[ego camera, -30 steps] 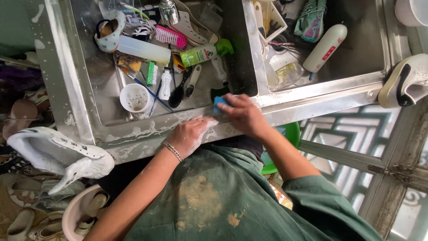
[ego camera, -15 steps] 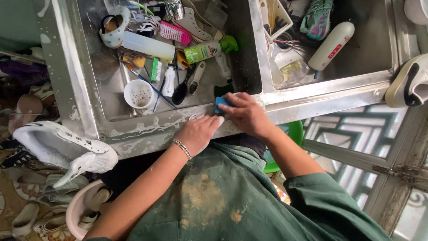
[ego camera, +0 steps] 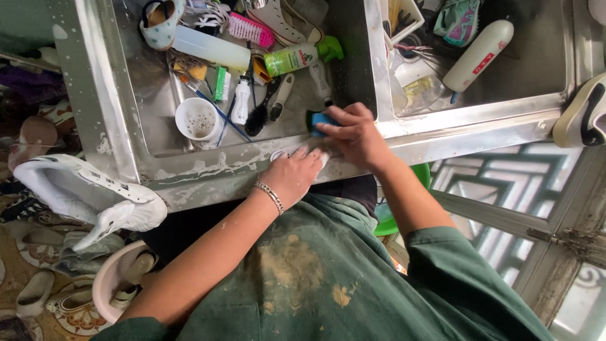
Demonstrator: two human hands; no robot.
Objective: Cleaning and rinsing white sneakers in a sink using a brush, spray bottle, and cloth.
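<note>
A white sneaker (ego camera: 82,192) rests on the sink's left rim. By the near steel edge (ego camera: 208,180), the left hand (ego camera: 293,177) lies flat, fingers spread, holding nothing I can see. Just to its right and slightly farther in, the right hand (ego camera: 356,136) is clamped on a blue sponge (ego camera: 322,120), which pokes out leftward over the basin.
</note>
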